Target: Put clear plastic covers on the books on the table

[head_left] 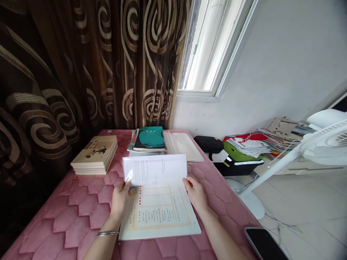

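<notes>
An open book [159,216] lies on the pink quilted bed in front of me. Its printed page has a pale orange frame and a column of red dots. Above that page a white sheet [159,168] with faint print stands raised, its lower left corner glossy like clear plastic. My left hand [120,195] pinches the sheet's left edge near the bottom, and a silver bangle circles that wrist. On the opposite edge, the thumb and fingers of my right hand [195,194] are closed. Whether the sheet is joined to the book cannot be made out.
A stack of beige books [96,151] sits at the left on the mattress [65,220]. Behind the sheet are a teal book [150,139] and clear plastic covers [183,146]. A phone [264,242] lies lower right, beside a white fan [282,159].
</notes>
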The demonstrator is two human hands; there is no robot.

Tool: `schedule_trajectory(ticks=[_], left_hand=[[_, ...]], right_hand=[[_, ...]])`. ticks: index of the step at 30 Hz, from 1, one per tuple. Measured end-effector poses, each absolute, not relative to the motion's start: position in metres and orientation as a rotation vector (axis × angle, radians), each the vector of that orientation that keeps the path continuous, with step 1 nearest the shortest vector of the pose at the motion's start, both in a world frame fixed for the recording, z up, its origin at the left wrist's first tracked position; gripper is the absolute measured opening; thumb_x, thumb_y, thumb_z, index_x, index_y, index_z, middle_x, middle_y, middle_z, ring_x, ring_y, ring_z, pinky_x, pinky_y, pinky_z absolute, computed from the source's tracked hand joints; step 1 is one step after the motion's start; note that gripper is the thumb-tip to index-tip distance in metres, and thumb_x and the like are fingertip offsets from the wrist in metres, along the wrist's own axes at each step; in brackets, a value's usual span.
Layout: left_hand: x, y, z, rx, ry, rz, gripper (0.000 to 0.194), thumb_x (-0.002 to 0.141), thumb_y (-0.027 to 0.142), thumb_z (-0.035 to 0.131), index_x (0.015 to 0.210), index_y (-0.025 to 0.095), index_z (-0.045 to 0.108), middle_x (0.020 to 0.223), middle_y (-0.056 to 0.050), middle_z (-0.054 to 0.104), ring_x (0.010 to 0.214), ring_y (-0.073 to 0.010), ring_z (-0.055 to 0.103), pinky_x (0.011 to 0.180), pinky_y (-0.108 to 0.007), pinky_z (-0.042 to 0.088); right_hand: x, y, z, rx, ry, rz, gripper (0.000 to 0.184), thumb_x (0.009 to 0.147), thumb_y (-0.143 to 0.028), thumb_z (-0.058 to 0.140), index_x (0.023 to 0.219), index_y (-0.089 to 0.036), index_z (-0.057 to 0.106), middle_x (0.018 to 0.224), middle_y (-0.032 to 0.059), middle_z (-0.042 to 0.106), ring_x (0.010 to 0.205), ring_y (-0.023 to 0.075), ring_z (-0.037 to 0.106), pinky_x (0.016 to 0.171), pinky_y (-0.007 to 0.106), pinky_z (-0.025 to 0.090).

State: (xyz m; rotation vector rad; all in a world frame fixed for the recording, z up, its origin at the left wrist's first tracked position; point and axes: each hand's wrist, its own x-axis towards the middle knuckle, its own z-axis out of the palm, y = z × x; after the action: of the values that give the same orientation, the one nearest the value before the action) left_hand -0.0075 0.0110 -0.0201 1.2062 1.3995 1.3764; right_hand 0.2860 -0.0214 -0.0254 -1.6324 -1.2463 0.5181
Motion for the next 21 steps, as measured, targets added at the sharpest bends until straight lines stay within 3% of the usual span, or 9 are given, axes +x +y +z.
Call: schedule_trajectory(ticks=[15, 21], left_hand=[[-0.008, 0.009, -0.017, 1.028, 1.265, 1.395, 0.037, 0.065, 0.052, 0.066, 0.073, 0.016, 0.060, 0.067, 0.000, 0.065, 0.062, -0.0166, 0.058, 0.061, -0.027, 0.045], [-0.010, -0.003, 0.006, 1.380, 1.590, 1.658, 0.025, 0.074, 0.037, 0.055, 0.091, 0.018, 0.057, 0.092, -0.008, 0.065, 0.088, -0.0241, 0.062, 0.082, -0.038, 0.047]], right_hand=[[0.283, -0.020, -0.023, -1.418, -1.116, 0.741, 0.039, 0.075, -0.058, 0.057, 0.065, -0.021, 0.056, 0.059, -0.0007, 0.051, 0.055, 0.0153, 0.045, 0.053, 0.026, 0.040], [0.286, -0.018, -0.029, -1.448, -1.154, 0.715, 0.040, 0.075, -0.059, 0.057, 0.075, -0.019, 0.062, 0.063, 0.0003, 0.056, 0.056, 0.0157, 0.048, 0.053, 0.026, 0.041]])
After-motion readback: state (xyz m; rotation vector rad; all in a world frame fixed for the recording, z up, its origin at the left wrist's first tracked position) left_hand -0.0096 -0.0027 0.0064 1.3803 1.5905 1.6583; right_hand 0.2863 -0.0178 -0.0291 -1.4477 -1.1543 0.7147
